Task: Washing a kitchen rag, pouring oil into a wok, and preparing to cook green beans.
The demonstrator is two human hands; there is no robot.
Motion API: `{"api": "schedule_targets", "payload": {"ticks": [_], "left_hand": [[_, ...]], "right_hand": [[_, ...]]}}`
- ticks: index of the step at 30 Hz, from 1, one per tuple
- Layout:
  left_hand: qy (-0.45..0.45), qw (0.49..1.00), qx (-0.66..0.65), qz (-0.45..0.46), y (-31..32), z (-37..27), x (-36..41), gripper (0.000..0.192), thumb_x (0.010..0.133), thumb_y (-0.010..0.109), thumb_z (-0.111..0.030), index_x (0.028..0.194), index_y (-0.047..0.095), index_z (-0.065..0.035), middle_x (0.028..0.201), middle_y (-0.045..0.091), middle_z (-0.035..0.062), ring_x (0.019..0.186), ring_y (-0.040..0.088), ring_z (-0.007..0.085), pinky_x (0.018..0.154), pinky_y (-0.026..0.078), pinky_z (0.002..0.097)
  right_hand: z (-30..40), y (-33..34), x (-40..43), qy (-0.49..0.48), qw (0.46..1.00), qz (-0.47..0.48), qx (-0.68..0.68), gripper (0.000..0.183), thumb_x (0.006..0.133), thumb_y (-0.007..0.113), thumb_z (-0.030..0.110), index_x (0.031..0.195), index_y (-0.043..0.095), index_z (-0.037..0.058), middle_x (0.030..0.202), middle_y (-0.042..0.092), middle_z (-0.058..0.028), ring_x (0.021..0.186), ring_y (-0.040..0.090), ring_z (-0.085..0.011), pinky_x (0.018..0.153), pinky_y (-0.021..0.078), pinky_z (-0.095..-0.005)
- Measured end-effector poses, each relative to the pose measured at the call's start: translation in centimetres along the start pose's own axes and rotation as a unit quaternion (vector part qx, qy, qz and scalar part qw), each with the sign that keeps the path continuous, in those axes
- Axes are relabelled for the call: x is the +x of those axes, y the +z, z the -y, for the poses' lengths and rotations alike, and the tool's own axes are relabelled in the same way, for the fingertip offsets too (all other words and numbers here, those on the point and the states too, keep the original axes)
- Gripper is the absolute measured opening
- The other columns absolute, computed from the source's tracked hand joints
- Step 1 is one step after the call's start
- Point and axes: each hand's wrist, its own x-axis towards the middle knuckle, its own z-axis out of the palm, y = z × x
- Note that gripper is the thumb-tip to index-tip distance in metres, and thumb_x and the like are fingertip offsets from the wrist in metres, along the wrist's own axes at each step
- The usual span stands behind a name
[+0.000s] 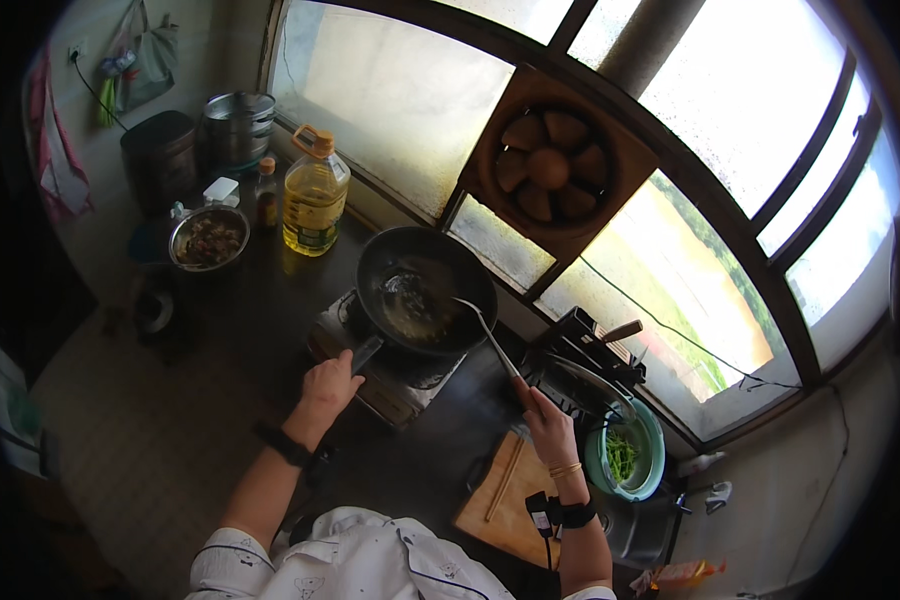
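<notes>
A dark wok [427,292] sits on a portable stove [401,394], with shiny liquid in its bottom. My left hand [332,388] is on the wok's black handle [367,355]. My right hand [550,427] grips the wooden handle of a metal spatula [498,349], whose working end lies at the wok's right inner side. Below my right hand is a wooden cutting board [487,501] with a pair of chopsticks [505,480] on it.
Left of the wok stand an oil jug [315,195], a small sauce bottle [267,196] and a metal bowl of food [209,238]. At right, a turquoise basin [656,450] holds green vegetables [619,455], near a knife rack [581,337] and a sink [637,536]. A fan [547,169] is set in the window.
</notes>
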Motion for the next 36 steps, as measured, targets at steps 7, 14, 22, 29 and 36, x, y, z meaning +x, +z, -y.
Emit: {"api": "schedule_targets", "payload": {"ticks": [7, 14, 22, 29, 36], "left_hand": [[-0.003, 1.000, -0.001, 0.010, 0.0, 0.3, -0.1, 0.037, 0.074, 0.062, -0.027, 0.096, 0.046, -0.0019, 0.077, 0.060, 0.0182, 0.078, 0.057, 0.0351, 0.066, 0.046, 0.0420], [0.009, 0.999, -0.014, 0.034, -0.2, 1.5, 0.8, 0.036, 0.073, 0.063, -0.026, 0.093, 0.047, -0.0015, 0.079, 0.059, 0.0193, 0.079, 0.057, 0.0357, 0.068, 0.046, 0.0420], [-0.008, 0.999, -0.017, 0.047, -0.3, 1.0, 0.8, 0.037, 0.073, 0.063, -0.028, 0.094, 0.047, -0.0016, 0.080, 0.059, 0.0191, 0.080, 0.057, 0.0354, 0.070, 0.046, 0.0415], [-0.007, 0.998, -0.021, 0.051, 0.0, 1.1, 0.7, 0.041, 0.075, 0.061, -0.030, 0.101, 0.045, -0.0025, 0.081, 0.059, 0.0200, 0.081, 0.056, 0.0369, 0.069, 0.045, 0.0433], [-0.012, 0.998, -0.023, 0.051, -0.2, 1.0, 0.5, 0.040, 0.075, 0.061, -0.029, 0.101, 0.044, -0.0022, 0.082, 0.059, 0.0203, 0.082, 0.056, 0.0370, 0.069, 0.046, 0.0429]], "right_hand": [[1.8, -3.4, -2.5, -0.006, 0.996, 0.086, 0.030, 0.037, 0.074, 0.056, 0.009, 0.111, 0.052, 0.0030, 0.086, 0.060, -0.0180, 0.076, 0.059, -0.0298, 0.067, 0.0465, -0.0295], [3.5, -6.2, -1.0, -0.115, 0.980, 0.106, -0.120, 0.038, 0.071, 0.056, 0.007, 0.108, 0.054, 0.0085, 0.075, 0.056, -0.0149, 0.071, 0.056, -0.0310, 0.064, 0.0459, -0.0364], [2.8, 2.1, 1.7, -0.138, 0.987, 0.061, -0.051, 0.041, 0.073, 0.053, 0.005, 0.113, 0.051, 0.0137, 0.076, 0.055, -0.0148, 0.071, 0.055, -0.0320, 0.063, 0.0456, -0.0375], [2.5, 6.1, 4.0, -0.173, 0.984, 0.023, -0.043, 0.044, 0.073, 0.053, 0.006, 0.116, 0.048, 0.0159, 0.076, 0.054, -0.0137, 0.069, 0.055, -0.0310, 0.061, 0.0456, -0.0385], [3.3, -1.8, 0.3, -0.164, 0.972, 0.096, -0.140, 0.042, 0.074, 0.054, 0.008, 0.115, 0.050, 0.0181, 0.073, 0.054, -0.0101, 0.065, 0.056, -0.0282, 0.056, 0.0459, -0.0361]]}}
